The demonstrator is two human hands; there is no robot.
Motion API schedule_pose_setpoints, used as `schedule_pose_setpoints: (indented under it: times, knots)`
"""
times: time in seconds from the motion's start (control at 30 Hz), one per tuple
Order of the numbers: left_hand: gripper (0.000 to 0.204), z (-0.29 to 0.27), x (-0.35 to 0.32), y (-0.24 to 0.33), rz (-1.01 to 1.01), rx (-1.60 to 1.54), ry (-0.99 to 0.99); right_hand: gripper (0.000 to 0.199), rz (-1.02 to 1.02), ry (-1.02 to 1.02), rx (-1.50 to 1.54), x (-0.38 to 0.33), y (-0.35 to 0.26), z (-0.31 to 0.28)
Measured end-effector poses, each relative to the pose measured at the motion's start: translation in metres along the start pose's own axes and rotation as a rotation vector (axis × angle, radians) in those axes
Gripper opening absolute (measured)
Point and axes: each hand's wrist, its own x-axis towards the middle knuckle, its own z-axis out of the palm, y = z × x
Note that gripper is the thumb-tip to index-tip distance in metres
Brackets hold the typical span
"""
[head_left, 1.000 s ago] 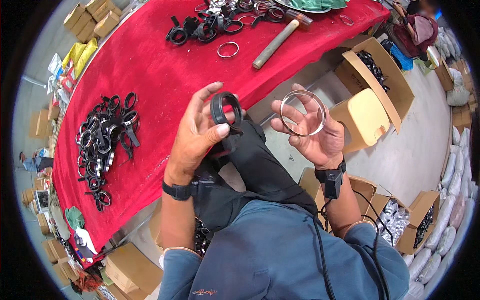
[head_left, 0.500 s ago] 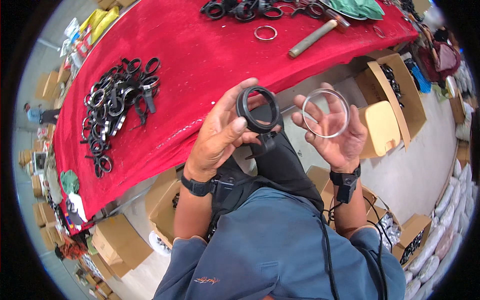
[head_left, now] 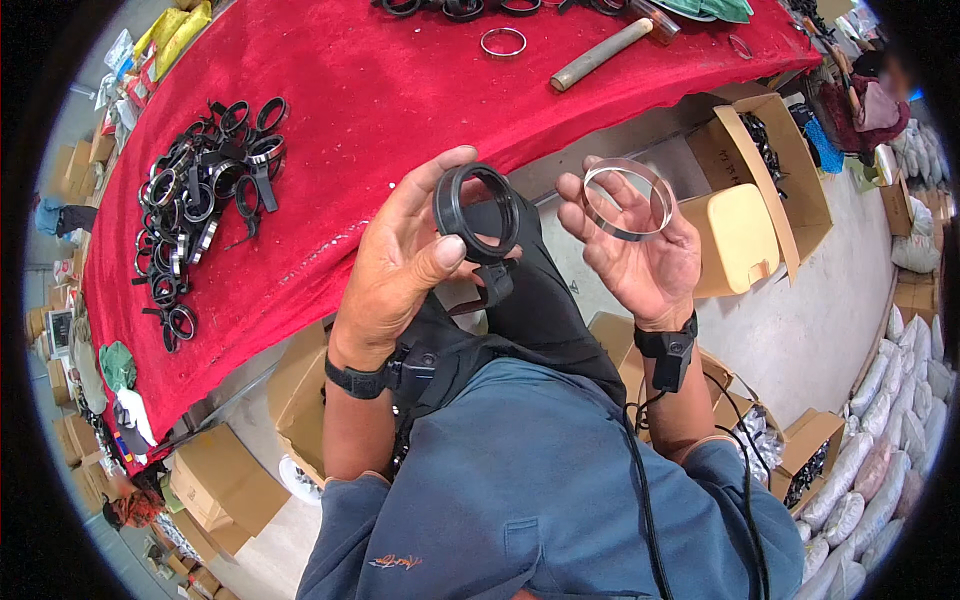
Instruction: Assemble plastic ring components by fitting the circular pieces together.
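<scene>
My left hand [head_left: 378, 265] grips a black ring-shaped housing [head_left: 447, 215], its thumb against the near rim and fingers behind. A black bracket hangs from the housing's lower side, partly hidden by the fingers. A thin silver metal ring [head_left: 661, 205] rests tilted in my right hand [head_left: 660, 265], held between the thumb side and the loosely curled fingers, palm up. The two rings are apart, side by side above my lap. On the red-covered table [head_left: 350, 110], a heap of black ring clamps and silver rings [head_left: 200, 195] lies to the left.
A hammer [head_left: 600, 56] and another silver ring [head_left: 503, 57] lie on the far side of the table, near more black rings [head_left: 463, 10]. At right stand an open cardboard box [head_left: 808, 205] and a yellow stool-like piece [head_left: 743, 240]. Another carton [head_left: 225, 485] stands lower left.
Both hands have shifted slightly left in the view, as has the whole scene. The silver ring has turned from nearly face-on to a tilt showing its band. The black housing has turned slightly.
</scene>
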Motion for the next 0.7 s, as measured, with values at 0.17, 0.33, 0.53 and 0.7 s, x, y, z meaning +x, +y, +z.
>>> schedule_pose_setpoints:
  times: [0.17, 0.33, 0.53, 0.7]
  knots:
    - [0.094, 0.0, -0.006, -0.002, 0.016, -0.019, 0.012, 0.074, 0.067, -0.205, 0.141, 0.001, -0.001, -0.015]
    - [0.098, -0.006, -0.009, -0.009, 0.046, 0.063, -0.007, 0.069, -0.02, -0.027, -0.101, -0.003, 0.0, 0.0]
    - [0.103, 0.003, -0.02, -0.008, 0.023, 0.059, 0.03, 0.074, -0.06, -0.098, -0.234, 0.0, 0.004, -0.008]
    - [0.092, 0.007, -0.024, -0.001, 0.05, 0.004, -0.062, 0.093, -0.136, -0.201, -0.687, 0.0, 0.002, 0.005]
